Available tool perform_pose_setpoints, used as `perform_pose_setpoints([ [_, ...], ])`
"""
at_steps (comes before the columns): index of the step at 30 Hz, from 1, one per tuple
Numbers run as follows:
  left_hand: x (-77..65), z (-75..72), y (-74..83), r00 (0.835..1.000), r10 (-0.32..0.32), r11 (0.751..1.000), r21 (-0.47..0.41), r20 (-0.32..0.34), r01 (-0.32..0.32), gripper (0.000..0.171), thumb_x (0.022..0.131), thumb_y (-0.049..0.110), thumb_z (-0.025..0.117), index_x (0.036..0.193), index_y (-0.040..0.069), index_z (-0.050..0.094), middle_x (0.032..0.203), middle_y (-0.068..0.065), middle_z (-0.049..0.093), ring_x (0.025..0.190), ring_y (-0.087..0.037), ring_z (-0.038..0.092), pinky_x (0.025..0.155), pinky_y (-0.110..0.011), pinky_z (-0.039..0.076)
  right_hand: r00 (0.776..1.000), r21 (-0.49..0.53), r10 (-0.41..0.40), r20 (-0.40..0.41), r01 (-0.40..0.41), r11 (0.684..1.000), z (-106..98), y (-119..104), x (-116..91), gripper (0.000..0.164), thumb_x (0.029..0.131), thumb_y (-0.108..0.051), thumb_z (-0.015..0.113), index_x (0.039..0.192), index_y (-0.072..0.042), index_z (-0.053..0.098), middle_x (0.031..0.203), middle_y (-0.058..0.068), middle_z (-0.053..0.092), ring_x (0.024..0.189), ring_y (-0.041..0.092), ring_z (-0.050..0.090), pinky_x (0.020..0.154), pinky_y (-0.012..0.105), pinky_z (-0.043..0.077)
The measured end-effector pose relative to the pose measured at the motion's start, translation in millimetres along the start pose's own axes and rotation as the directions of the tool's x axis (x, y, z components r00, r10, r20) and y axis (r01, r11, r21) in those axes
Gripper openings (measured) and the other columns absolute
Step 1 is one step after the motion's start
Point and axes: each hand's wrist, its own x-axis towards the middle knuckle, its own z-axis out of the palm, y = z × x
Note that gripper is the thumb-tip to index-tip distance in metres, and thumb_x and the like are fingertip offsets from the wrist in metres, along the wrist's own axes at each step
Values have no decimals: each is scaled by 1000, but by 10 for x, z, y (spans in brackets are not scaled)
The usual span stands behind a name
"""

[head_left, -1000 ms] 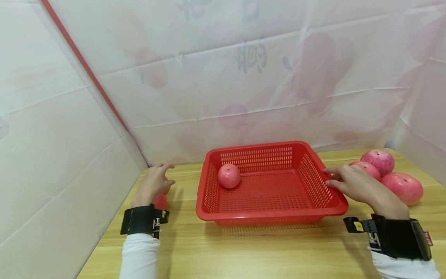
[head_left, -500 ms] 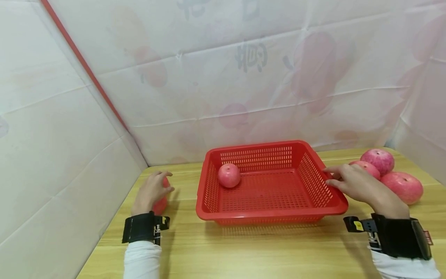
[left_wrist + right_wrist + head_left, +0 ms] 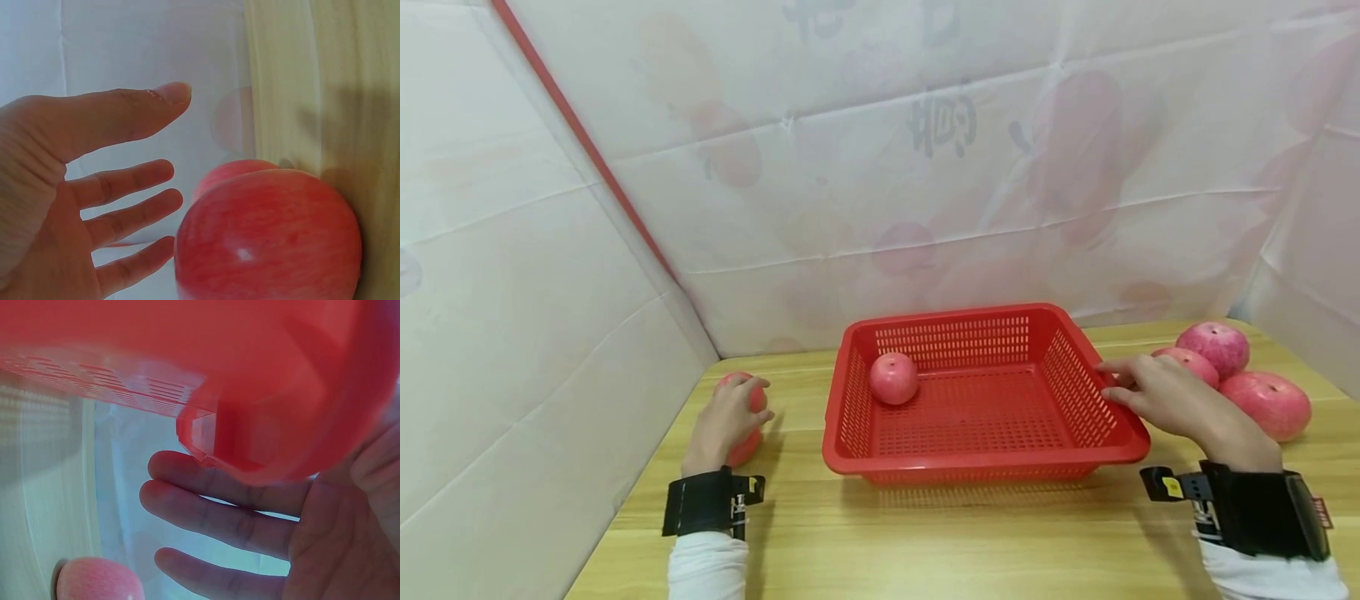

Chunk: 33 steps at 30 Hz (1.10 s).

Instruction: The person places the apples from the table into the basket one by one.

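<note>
My left hand (image 3: 724, 423) hovers at the left over two red apples, a front one (image 3: 745, 448) and a back one (image 3: 757, 400). In the left wrist view its thumb and fingers (image 3: 128, 220) are spread apart, close beside the nearer apple (image 3: 269, 240); the other apple (image 3: 234, 170) is mostly hidden behind that one. A red plastic basket (image 3: 985, 461) stands in the middle, with one apple (image 3: 893, 378) at its left inside. My right hand (image 3: 1183, 402) grips the basket's right rim, with fingers (image 3: 219, 522) reaching beneath it in the right wrist view.
Right of the basket lie three more apples: a darker one (image 3: 1213, 348), a partly hidden one (image 3: 1189, 364) and a large one (image 3: 1266, 405). White sheeting (image 3: 865, 208) hangs behind the wooden table (image 3: 955, 542) and along its sides.
Over the last second my left hand has drawn back slightly toward the near side, showing more of the back left apple. The right hand and the basket have stayed put.
</note>
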Motion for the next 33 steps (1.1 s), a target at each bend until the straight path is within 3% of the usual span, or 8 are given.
perform_pose_setpoints([
  [10,-31,-19,-16,997,28,999,-15,-67,-29,43,73,13,72,112,2,58,116,-21,52,106,-35,46,81,-55,45,1000,-19,-5,-1,5,1000,-12,13,4,35,80,-7,63,110,10,56,77,10,66,63,12,57,55,32,49],
  [18,-51,-36,-38,997,30,999,-11,-71,-31,44,73,13,72,113,1,57,117,-22,52,106,-37,46,83,-56,44,1000,-15,-1,5,1,1000,1,8,13,35,80,-7,63,110,10,56,78,11,66,64,13,57,56,34,51],
  [29,-68,-66,-125,998,-22,1000,15,-65,23,47,73,17,72,114,-1,56,120,-28,48,104,-43,45,82,-59,42,1000,18,14,27,-14,1000,8,19,17,37,81,-7,62,113,11,54,79,10,66,62,11,56,53,28,49],
  [33,-98,-55,-149,998,-58,998,11,-32,58,49,73,18,71,116,-1,55,122,-31,45,106,-46,41,84,-61,40,1000,21,11,23,-11,1000,3,31,11,36,81,-7,62,112,11,54,79,11,66,63,12,57,55,30,51],
])
